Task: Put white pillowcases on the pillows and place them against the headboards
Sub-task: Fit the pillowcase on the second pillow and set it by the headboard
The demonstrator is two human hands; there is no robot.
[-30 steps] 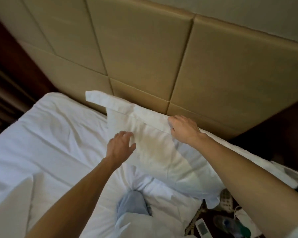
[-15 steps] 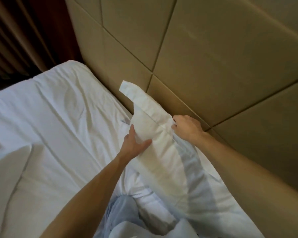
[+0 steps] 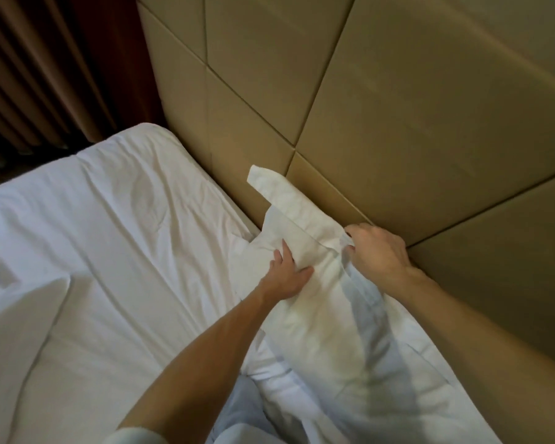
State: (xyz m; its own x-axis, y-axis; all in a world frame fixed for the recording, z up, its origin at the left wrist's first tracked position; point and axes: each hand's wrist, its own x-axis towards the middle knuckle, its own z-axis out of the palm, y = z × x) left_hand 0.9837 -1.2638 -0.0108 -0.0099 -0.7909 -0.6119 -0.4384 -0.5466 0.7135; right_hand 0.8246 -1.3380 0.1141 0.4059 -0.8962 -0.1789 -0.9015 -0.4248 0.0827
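Observation:
A pillow in a white pillowcase [image 3: 330,318] leans along the tan padded headboard [image 3: 398,107], its loose flap end sticking up toward the upper left. My left hand [image 3: 287,274] grips the pillow's front side near that end, thumb pressed into the fabric. My right hand [image 3: 377,251] holds the top edge of the pillowcase where it meets the headboard, fingers curled around the fabric.
A white sheeted mattress [image 3: 109,251] fills the left and centre. Another white pillow corner [image 3: 16,331] shows at the lower left. Dark red-brown curtains [image 3: 45,65] hang at the upper left beyond the bed. My knee in pale blue cloth [image 3: 237,408] rests at the bottom.
My view has swung left and closer to the headboard. The left hand went from resting on the pillow's face to gripping its side; the right hand stays on the top edge.

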